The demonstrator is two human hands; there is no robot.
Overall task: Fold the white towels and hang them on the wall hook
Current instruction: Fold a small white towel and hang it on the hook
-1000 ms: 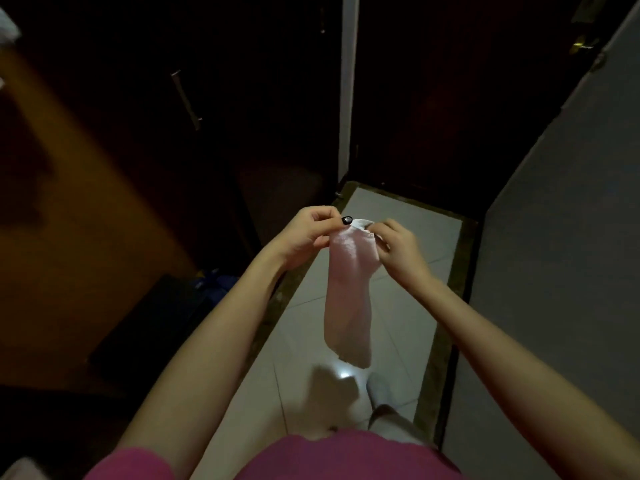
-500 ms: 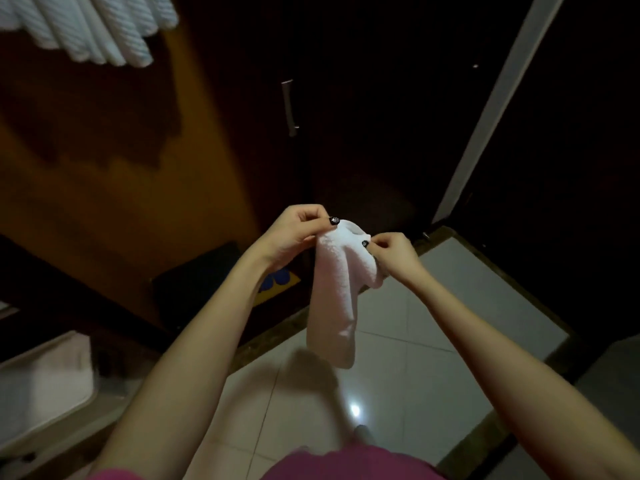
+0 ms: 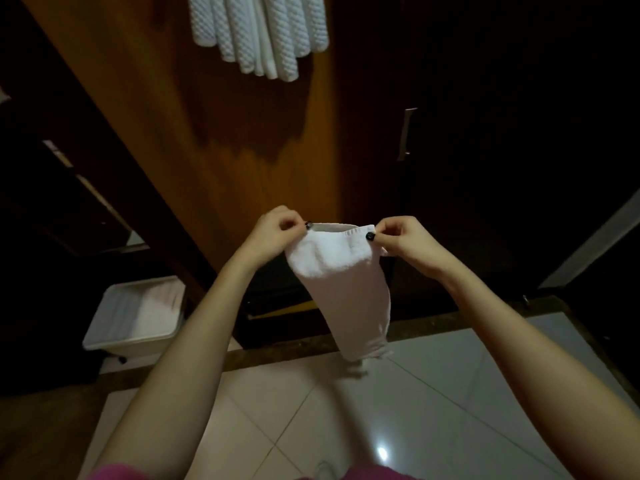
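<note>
A small folded white towel hangs in front of me, held by its top edge. My left hand pinches the top left corner and my right hand pinches the top right corner, stretching the edge between them. The towel narrows downward and its lower end dangles over the floor edge. Several white textured towels hang on the wooden wall at the top of the view; the hook itself is out of sight.
A white plastic bin holding white cloth stands on the floor at the left. A dark cabinet door with a metal handle is at the right. Glossy floor tiles lie below my arms.
The view has swung left and up, bringing the hanging towels and white bin into sight. My hands have moved apart, spreading the towel's top edge wider.
</note>
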